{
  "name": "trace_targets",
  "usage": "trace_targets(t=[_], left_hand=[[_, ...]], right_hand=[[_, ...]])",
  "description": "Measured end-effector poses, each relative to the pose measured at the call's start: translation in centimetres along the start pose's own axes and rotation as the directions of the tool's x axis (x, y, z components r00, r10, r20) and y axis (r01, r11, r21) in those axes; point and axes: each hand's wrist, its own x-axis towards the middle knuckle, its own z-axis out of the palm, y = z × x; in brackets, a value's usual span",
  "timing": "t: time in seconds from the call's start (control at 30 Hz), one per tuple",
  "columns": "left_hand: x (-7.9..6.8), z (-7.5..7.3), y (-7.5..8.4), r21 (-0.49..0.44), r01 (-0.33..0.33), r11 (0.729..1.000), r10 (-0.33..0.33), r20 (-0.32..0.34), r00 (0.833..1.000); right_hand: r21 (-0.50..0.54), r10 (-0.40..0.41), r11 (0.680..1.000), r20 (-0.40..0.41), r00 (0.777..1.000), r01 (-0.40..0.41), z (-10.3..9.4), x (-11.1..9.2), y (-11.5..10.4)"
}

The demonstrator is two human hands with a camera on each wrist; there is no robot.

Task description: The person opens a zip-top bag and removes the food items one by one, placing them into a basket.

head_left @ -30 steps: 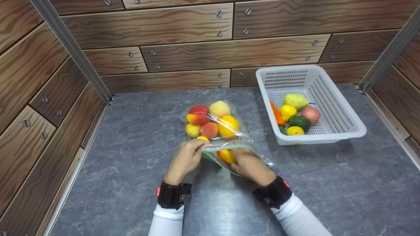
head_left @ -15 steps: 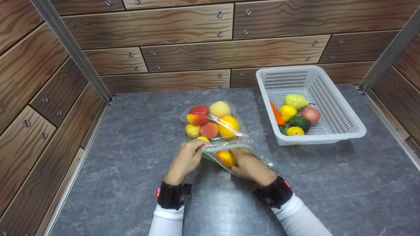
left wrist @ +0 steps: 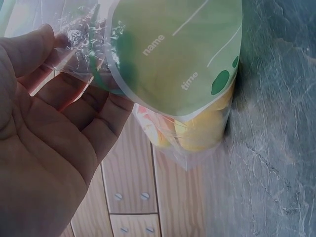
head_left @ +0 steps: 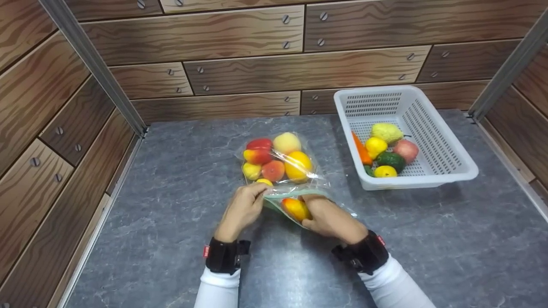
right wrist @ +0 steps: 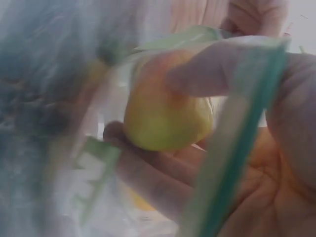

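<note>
A clear zip bag (head_left: pixel 314 188) with green print lies on the table, its mouth facing me. My left hand (head_left: pixel 243 209) pinches the left side of the bag's mouth between thumb and fingers; the left wrist view shows the green printed panel (left wrist: pixel 168 54). Inside the mouth, my right hand (head_left: pixel 332 220) grips a red-and-yellow mango (head_left: pixel 295 208). Thumb and fingers go round the mango (right wrist: pixel 165 118) in the right wrist view, with the zip strip (right wrist: pixel 237 148) crossing in front of the palm. Deeper in the bag lie an orange (head_left: pixel 298 165), a peach-like fruit (head_left: pixel 273 170) and several other fruits.
At the right stands a white slotted basket (head_left: pixel 454 169) holding a carrot (head_left: pixel 361 147), a pomegranate-like pink fruit (head_left: pixel 406 150), a dark green avocado-like fruit (head_left: pixel 390 161) and several yellow fruits. Wood-patterned walls (head_left: pixel 239 34) enclose the grey table (head_left: pixel 171 171) at the back and sides.
My right hand has shifted slightly right and toward me within the bag's mouth, and more of the mango shows. My left hand keeps its pinch in the same place.
</note>
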Motion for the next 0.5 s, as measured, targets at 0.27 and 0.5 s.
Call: trace_targets(t=[0.27, 0.5], left_hand=[[-0.1, -0.1, 0.1, 0.002, 0.002, 1.0, -0.002, -0.004, 1.0], [-0.1, 0.0, 0.0, 0.005, -0.003, 1.0, 0.003, -0.006, 1.0]], right_hand=[[-0.003, -0.088, 0.996, -0.023, 0.996, 0.088, -2.5, -1.3, -1.4], [-0.001, -0.183, 0.983, -0.073, 0.98, 0.184, -5.0, -2.5, -1.7]])
